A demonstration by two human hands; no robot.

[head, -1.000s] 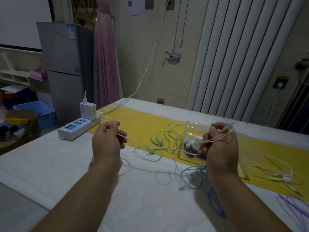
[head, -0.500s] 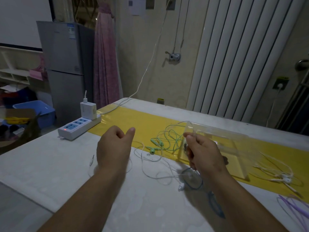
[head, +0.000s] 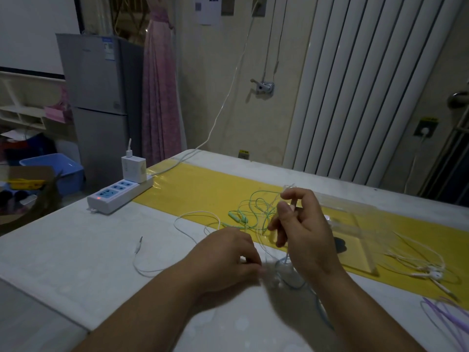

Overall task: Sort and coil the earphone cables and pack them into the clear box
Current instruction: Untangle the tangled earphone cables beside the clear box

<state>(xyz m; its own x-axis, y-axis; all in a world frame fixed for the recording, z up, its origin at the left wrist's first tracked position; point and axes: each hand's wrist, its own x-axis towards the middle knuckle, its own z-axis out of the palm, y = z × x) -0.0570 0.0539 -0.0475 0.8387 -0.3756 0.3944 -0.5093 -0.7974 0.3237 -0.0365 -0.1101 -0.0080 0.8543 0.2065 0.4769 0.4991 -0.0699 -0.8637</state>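
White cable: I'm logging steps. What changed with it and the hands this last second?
Both hands released the white cable, which now lies on the table. The right hand touched the clear box, then lifted a blue cable. The left hand moved right and down beside it; its grip is blurred. Green cable and power strip stayed.

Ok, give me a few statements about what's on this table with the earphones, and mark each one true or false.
1. The green earphones lie on the yellow runner. True.
2. The left hand holds the clear box. False: the left hand is down at the table, and the clear box rests on the runner behind the right hand.
3. A white charger is plugged into the power strip. True.
4. The purple cable lies beside the power strip. False: the purple cable is at the table's near right corner.
5. The white cable's jack lies on the table, with no hand on it. True.
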